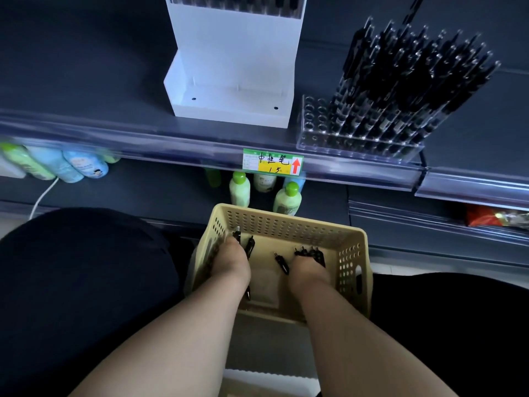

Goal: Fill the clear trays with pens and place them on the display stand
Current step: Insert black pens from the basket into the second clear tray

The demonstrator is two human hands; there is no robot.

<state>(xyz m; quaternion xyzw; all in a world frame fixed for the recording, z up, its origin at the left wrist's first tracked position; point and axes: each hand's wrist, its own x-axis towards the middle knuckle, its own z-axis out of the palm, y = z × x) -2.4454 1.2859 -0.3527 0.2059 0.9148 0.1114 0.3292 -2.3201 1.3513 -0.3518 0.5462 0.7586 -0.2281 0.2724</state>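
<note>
**Both hands down in the pen basket, below the shelf**

A dark shelf [86, 81] runs across the upper half of the frame, with a clear price rail along its front edge. On it at upper centre stands a white display stand [232, 81], its lower front compartment bare. Just right of it, at upper right, sits a clear tray [312, 121] packed with upright black pens [400, 81]; only its leftmost rows of holes stand unfilled. A green and yellow price tag [273, 165] hangs on the rail at centre, and green-capped bottles [240, 191] stand on the lower shelf behind.

At lower centre a beige perforated basket [286, 222] holds both hands. The left hand [232, 260] is curled around a few black pens whose tips stick up past the knuckles. The right hand [307, 269] likewise grips a small bunch of pens [310, 252], fingers folded under and hidden from view. One loose pen [282, 263] lies between the hands.
</note>
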